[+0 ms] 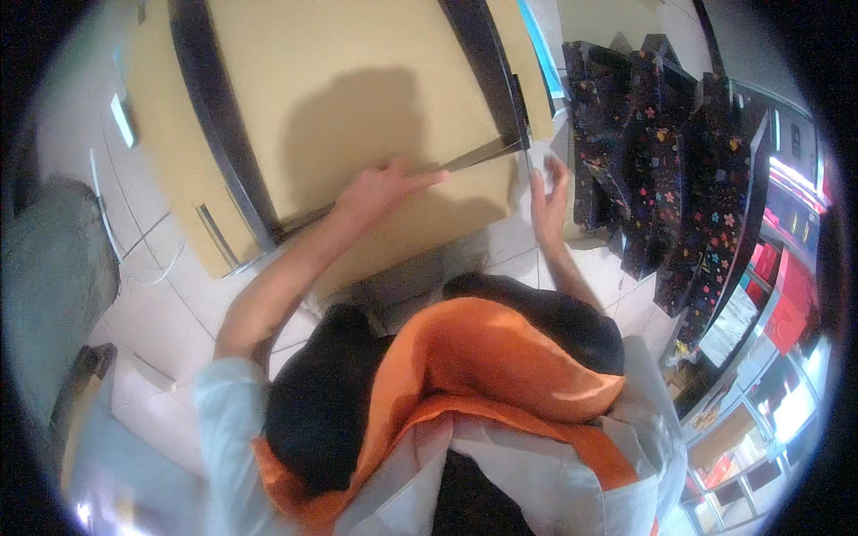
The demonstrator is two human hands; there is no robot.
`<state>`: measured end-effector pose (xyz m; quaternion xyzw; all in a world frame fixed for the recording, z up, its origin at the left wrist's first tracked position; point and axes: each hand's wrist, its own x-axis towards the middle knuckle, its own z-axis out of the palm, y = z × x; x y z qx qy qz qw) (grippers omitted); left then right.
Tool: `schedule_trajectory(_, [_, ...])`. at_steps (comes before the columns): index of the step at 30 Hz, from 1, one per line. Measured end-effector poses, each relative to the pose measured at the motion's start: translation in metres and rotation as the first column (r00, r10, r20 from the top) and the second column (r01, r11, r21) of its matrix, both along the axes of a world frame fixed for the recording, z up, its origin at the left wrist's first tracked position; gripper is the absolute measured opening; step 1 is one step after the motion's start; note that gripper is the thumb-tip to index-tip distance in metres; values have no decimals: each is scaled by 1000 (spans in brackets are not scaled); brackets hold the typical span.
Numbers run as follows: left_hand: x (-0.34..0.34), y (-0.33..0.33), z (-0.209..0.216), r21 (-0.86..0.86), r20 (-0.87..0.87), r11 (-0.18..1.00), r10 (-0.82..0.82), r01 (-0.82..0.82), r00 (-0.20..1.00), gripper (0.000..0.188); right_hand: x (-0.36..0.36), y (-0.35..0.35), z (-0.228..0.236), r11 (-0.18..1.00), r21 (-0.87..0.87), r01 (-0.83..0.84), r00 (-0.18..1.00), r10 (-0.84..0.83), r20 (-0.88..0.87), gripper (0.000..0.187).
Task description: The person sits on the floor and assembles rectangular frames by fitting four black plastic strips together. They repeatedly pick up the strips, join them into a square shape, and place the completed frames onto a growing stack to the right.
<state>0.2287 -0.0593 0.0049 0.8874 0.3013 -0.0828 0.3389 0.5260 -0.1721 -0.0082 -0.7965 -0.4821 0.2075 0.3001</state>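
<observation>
A large tan board [331,49] lies in front of me, with a dark strip [219,107] along its left side and another dark strip [478,62] along its right. A thin dark crosspiece [483,155] joins their near ends. My left hand [380,192] rests on the board over this crosspiece, its forefinger stretched along it to the right. Just beyond the board's right corner, my right hand [550,198] is raised with thumb and fingers apart. I see nothing between its fingers. The left hand's underside is hidden.
Several dark flower-patterned panels or boxes [661,170] stand close on my right. Behind them is a shelf unit [742,429] with red items. A grey rounded bundle [58,268] sits at the left on the tiled floor [152,330]. An orange apron [483,348] covers my lap.
</observation>
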Motion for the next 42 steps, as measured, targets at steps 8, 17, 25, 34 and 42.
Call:
schedule_trajectory(8, [-15, 6, -5, 17, -52, 996, -82, 83, 995, 66, -34, -16, 55, 930, -319, 182, 248, -358, -900, 39])
schedule_trajectory(17, [-16, 30, 2, -6, 9, 990, -139, 139, 990, 70, -50, 47, 50, 771, -181, -611, 654, 620, 434, 49])
schedule_trajectory(25, [-11, 43, 8, -166, -167, 955, -271, 244, 948, 64, -36, 87, 9, 555, -147, -819, 410, 744, 527, 50])
schedule_trajectory(34, [-53, 43, -38, -714, 227, 656, 548, -245, 805, 58, -59, 147, 17, 446, -235, -864, 265, 799, 540, 43])
schedule_trajectory(42, [-71, -46, 57, -30, -93, 881, 468, -472, 879, 69, -63, 149, 4, 492, -278, -825, 262, 770, 582, 35])
